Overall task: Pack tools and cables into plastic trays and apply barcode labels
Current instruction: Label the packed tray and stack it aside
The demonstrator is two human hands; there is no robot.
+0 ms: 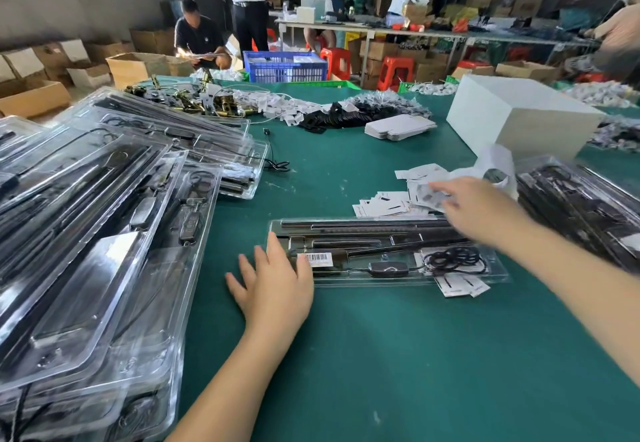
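Head view of a packing station. A clear plastic blister tray point(388, 251), loaded with long black rods and a coiled black cable point(453, 259), is lying near the middle of the green-covered bench point(363, 355); a white barcode label point(314, 258) is already sitting on its left end. The left hand point(273, 282), fingers spread and flat, is resting at that end of the tray, touching its edge. The right hand point(474, 206), fingers loosely extended and holding nothing visible, is reaching over the tray toward the loose white paper slips point(384, 203) just beyond it. Filled trays are stacked point(86, 234) along the left edge (more at the right edge), suggesting the batch is well advanced; this tray appears nearly finished.
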